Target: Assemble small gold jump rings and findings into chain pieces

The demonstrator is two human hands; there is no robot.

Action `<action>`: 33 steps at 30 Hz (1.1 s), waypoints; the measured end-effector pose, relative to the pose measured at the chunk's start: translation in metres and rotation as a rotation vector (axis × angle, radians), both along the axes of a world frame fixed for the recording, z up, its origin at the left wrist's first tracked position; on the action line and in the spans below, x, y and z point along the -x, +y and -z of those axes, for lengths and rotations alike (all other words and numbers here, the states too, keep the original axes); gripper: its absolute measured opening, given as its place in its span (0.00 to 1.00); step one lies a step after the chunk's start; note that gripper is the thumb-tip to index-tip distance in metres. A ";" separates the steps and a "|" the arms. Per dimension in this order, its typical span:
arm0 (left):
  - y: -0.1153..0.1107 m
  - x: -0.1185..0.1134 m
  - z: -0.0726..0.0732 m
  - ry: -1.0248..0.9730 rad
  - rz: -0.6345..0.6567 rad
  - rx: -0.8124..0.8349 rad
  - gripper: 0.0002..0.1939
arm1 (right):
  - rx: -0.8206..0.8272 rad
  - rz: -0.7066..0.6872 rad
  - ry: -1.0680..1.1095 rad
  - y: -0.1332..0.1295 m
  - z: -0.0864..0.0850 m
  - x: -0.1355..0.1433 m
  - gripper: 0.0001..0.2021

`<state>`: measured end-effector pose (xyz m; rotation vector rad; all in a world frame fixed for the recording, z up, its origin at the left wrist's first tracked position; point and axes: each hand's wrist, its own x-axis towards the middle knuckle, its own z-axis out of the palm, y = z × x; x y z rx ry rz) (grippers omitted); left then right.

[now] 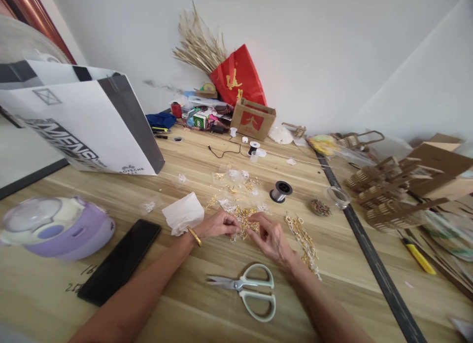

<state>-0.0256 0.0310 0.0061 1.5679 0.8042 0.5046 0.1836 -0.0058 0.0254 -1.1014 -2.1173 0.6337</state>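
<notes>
My left hand point(219, 223), with a gold bangle point(194, 236) at the wrist, has its fingers pinched together at the left side of a pile of small gold and silver beads point(242, 216). What the pinch holds is too small to make out. Across from it, my right hand point(272, 236) curves over the pile's right side, thumb and forefinger apart. Beaded gold and silver strands point(303, 239) lie to the right of that hand. Pale-handled scissors point(246, 286) rest slightly open on the table below both hands. A crumpled white tissue point(184, 213) lies beyond the left wrist.
A black phone point(120, 259) and a purple-and-white device point(61, 229) lie left, before a large white paper bag point(81, 121). A wire spool point(281, 191) stands beyond my right hand. Small woven baskets point(384, 190) and a yellow cutter point(419, 257) are at right.
</notes>
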 end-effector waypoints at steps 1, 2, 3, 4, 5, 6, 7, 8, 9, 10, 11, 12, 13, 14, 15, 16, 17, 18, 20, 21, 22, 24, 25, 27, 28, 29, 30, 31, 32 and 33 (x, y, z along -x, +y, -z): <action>0.000 -0.001 0.001 -0.001 0.006 -0.002 0.15 | 0.029 0.016 0.037 -0.001 0.001 0.001 0.13; -0.001 -0.001 0.002 -0.006 0.011 0.001 0.15 | 0.073 0.026 0.068 -0.002 0.003 0.003 0.13; -0.001 -0.002 0.002 -0.014 0.015 0.006 0.15 | 0.129 0.031 0.094 -0.002 0.006 0.005 0.14; -0.002 -0.002 0.003 -0.023 0.019 0.012 0.15 | 0.197 0.030 0.117 -0.003 0.009 0.007 0.15; -0.002 -0.002 0.003 -0.033 0.018 0.016 0.15 | 0.276 0.016 0.141 -0.004 0.012 0.010 0.16; -0.002 -0.002 0.003 -0.042 0.016 0.018 0.16 | 0.352 0.001 0.185 -0.005 0.016 0.012 0.16; -0.002 -0.002 0.003 -0.048 0.014 0.015 0.16 | 0.416 -0.014 0.242 -0.005 0.019 0.015 0.17; -0.002 -0.002 0.004 -0.052 0.013 0.008 0.16 | 0.464 -0.021 0.300 -0.006 0.021 0.017 0.17; -0.002 -0.002 0.004 -0.052 0.011 -0.003 0.16 | 0.504 -0.030 0.352 -0.006 0.023 0.019 0.16; -0.001 -0.002 0.004 -0.048 0.010 -0.020 0.16 | 0.539 -0.041 0.397 -0.006 0.024 0.020 0.16; -0.001 -0.002 0.003 -0.041 0.012 -0.041 0.16 | 0.568 -0.052 0.433 -0.006 0.025 0.021 0.15; -0.001 -0.002 0.003 -0.031 0.014 -0.064 0.15 | 0.594 -0.061 0.463 -0.005 0.025 0.022 0.14; -0.001 -0.002 0.003 -0.023 0.016 -0.086 0.15 | 0.618 -0.069 0.487 -0.005 0.025 0.022 0.14; -0.001 -0.002 0.002 -0.018 0.019 -0.105 0.14 | 0.639 -0.074 0.507 -0.005 0.024 0.023 0.13; -0.001 -0.002 0.001 -0.016 0.022 -0.117 0.14 | 0.657 -0.075 0.521 -0.005 0.024 0.023 0.13; -0.001 -0.002 0.000 -0.019 0.023 -0.124 0.14 | 0.671 -0.073 0.531 -0.004 0.024 0.023 0.12; -0.001 -0.002 -0.001 -0.024 0.019 -0.125 0.13 | 0.683 -0.065 0.536 -0.004 0.025 0.023 0.12; -0.001 -0.001 -0.003 -0.029 0.010 -0.122 0.13 | 0.693 -0.056 0.536 -0.004 0.025 0.023 0.12; -0.002 -0.001 -0.005 -0.037 -0.018 -0.113 0.13 | 0.705 -0.039 0.532 -0.004 0.027 0.023 0.11; -0.001 0.000 -0.007 -0.039 -0.033 -0.106 0.13 | 0.708 -0.032 0.529 -0.003 0.028 0.023 0.11; -0.001 0.000 -0.008 -0.038 -0.044 -0.098 0.13 | 0.710 -0.028 0.528 -0.003 0.028 0.023 0.11; -0.001 0.001 -0.009 -0.041 -0.056 -0.083 0.14 | 0.716 -0.020 0.533 -0.003 0.028 0.022 0.11; -0.001 0.001 -0.008 -0.045 -0.057 -0.078 0.14 | 0.720 -0.016 0.536 -0.003 0.027 0.022 0.11; -0.001 0.000 -0.006 -0.050 -0.052 -0.083 0.14 | 0.728 -0.010 0.541 -0.004 0.025 0.022 0.13; -0.001 0.000 -0.004 -0.050 -0.048 -0.093 0.13 | 0.731 -0.010 0.544 -0.004 0.024 0.023 0.14; -0.001 0.000 -0.003 -0.049 -0.043 -0.106 0.13 | 0.733 -0.010 0.550 -0.004 0.024 0.023 0.15; -0.001 -0.001 -0.001 -0.046 -0.037 -0.117 0.13 | 0.735 -0.013 0.559 -0.004 0.023 0.024 0.15; -0.001 -0.001 0.000 -0.046 -0.029 -0.124 0.13 | 0.739 -0.018 0.572 -0.004 0.023 0.024 0.15; -0.001 -0.001 0.001 -0.048 -0.022 -0.126 0.13 | 0.742 -0.026 0.586 -0.004 0.023 0.025 0.15; -0.001 -0.001 0.002 -0.051 -0.016 -0.124 0.13 | 0.744 -0.032 0.599 -0.004 0.023 0.025 0.14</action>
